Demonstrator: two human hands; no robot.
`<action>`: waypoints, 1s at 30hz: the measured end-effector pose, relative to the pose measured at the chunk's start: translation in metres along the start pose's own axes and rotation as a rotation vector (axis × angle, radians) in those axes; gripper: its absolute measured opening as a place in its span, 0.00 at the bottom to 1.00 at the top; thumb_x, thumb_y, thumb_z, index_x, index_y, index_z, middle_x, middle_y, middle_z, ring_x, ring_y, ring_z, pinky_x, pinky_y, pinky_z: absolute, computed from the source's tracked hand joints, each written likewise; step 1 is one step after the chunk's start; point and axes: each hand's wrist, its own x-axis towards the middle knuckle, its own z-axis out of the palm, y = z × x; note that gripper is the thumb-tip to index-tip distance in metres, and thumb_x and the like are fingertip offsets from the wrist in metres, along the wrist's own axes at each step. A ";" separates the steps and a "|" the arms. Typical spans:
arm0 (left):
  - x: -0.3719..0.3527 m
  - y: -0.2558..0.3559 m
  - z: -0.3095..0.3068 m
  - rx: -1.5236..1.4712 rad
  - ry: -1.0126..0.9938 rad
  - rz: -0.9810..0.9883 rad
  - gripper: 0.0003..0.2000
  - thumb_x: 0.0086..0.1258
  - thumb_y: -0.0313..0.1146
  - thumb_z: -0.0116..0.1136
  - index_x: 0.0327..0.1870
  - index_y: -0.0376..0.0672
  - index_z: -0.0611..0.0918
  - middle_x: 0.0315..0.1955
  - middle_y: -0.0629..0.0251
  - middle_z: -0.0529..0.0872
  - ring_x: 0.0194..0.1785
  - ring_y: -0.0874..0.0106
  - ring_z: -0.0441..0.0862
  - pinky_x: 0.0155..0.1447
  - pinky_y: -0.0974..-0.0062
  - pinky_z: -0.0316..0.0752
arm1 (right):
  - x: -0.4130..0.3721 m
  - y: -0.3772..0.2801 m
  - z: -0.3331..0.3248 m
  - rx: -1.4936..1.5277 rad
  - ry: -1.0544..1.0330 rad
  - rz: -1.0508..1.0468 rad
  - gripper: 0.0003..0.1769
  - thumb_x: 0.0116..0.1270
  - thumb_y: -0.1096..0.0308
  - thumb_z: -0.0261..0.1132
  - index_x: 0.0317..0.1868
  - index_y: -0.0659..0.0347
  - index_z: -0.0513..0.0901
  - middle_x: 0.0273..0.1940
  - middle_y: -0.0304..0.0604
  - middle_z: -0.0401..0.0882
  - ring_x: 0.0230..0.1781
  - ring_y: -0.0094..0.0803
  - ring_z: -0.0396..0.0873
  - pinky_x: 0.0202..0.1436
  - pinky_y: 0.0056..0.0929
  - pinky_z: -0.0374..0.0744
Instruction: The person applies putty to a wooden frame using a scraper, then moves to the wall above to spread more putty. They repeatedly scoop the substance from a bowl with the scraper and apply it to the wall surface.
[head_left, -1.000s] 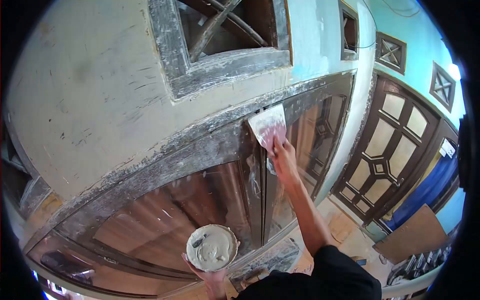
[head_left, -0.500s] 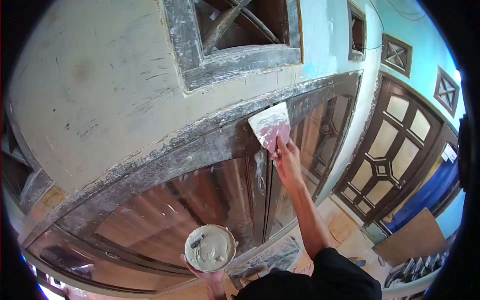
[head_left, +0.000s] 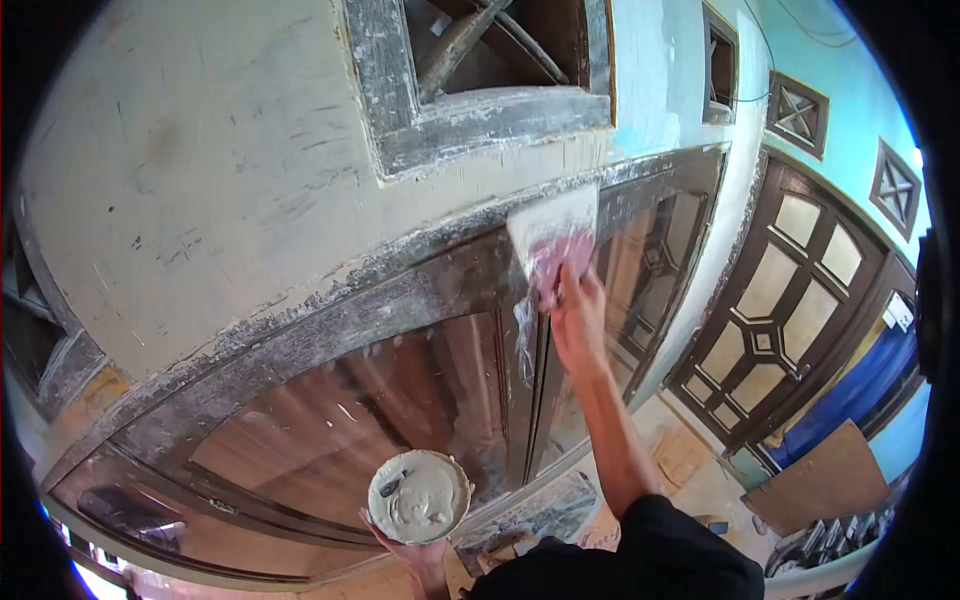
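Observation:
My right hand (head_left: 581,318) is closed on a pink putty spreader (head_left: 556,262), its wide blade smeared with white putty. Slightly blurred, the blade appears to lie against the upper rail of the dark wooden window frame (head_left: 450,278), just under the wall. Low in the view, my left hand (head_left: 418,556) supports a round bowl (head_left: 458,520) from beneath. Pale, creamy putty (head_left: 428,492) fills it, with a small dark piece (head_left: 390,483) near its left side. Most of the left fingers are hidden under the bowl.
Above the frame, the grey wall (head_left: 220,190) has a vent opening (head_left: 495,125) with crossed bars. Glass panes (head_left: 350,400) sit below the rail. To the right stand a brown panelled door (head_left: 765,310), a blue cloth (head_left: 840,390) and a leaning brown board (head_left: 822,480).
My right hand has shifted the spreader slightly right and up along the frame, and its blade is now more upright. The bowl in my left hand has stayed nearly still.

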 end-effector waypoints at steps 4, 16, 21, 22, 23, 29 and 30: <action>0.001 -0.002 -0.013 0.121 0.020 0.059 0.34 0.63 0.66 0.45 0.64 0.53 0.69 0.67 0.62 0.63 0.67 0.49 0.59 0.62 0.25 0.51 | 0.043 -0.006 0.012 -0.014 -0.117 -0.129 0.10 0.71 0.63 0.59 0.44 0.62 0.75 0.33 0.33 0.77 0.28 0.19 0.76 0.28 0.21 0.75; 0.000 -0.002 -0.007 0.110 -0.002 0.059 0.34 0.63 0.66 0.44 0.64 0.53 0.70 0.67 0.62 0.64 0.68 0.50 0.59 0.64 0.29 0.52 | 0.024 -0.006 0.017 0.049 -0.089 -0.120 0.11 0.70 0.60 0.60 0.38 0.60 0.75 0.27 0.32 0.74 0.22 0.18 0.71 0.25 0.23 0.73; -0.007 -0.004 -0.004 0.042 0.060 0.065 0.34 0.63 0.66 0.44 0.64 0.52 0.70 0.66 0.61 0.64 0.67 0.52 0.60 0.66 0.36 0.55 | -0.004 0.033 -0.017 -0.078 -0.040 0.017 0.11 0.71 0.63 0.58 0.42 0.63 0.75 0.31 0.34 0.76 0.24 0.18 0.72 0.25 0.22 0.71; -0.006 -0.003 -0.002 0.037 0.048 0.078 0.34 0.63 0.66 0.44 0.64 0.52 0.70 0.66 0.61 0.64 0.67 0.52 0.60 0.66 0.36 0.55 | -0.009 0.031 -0.014 -0.028 0.016 0.056 0.11 0.71 0.63 0.58 0.44 0.63 0.75 0.31 0.34 0.76 0.24 0.18 0.72 0.25 0.22 0.71; -0.007 -0.003 0.000 0.077 0.015 0.072 0.34 0.64 0.67 0.41 0.64 0.51 0.71 0.65 0.62 0.67 0.66 0.54 0.62 0.67 0.41 0.56 | -0.005 0.026 -0.008 -0.024 0.001 0.053 0.11 0.71 0.63 0.58 0.44 0.63 0.75 0.31 0.34 0.76 0.24 0.18 0.72 0.25 0.22 0.71; -0.009 -0.008 -0.001 0.115 0.021 0.069 0.35 0.64 0.66 0.42 0.64 0.50 0.69 0.66 0.60 0.64 0.67 0.50 0.61 0.64 0.32 0.56 | 0.031 0.016 0.009 -0.021 -0.071 -0.124 0.12 0.71 0.62 0.59 0.45 0.63 0.75 0.31 0.35 0.77 0.23 0.19 0.72 0.26 0.21 0.72; -0.010 -0.008 0.000 0.121 0.025 0.066 0.35 0.64 0.66 0.42 0.64 0.50 0.69 0.66 0.60 0.64 0.67 0.50 0.61 0.64 0.32 0.56 | 0.030 0.024 0.004 -0.075 -0.082 -0.084 0.12 0.71 0.62 0.59 0.45 0.63 0.75 0.31 0.35 0.77 0.23 0.19 0.72 0.27 0.21 0.73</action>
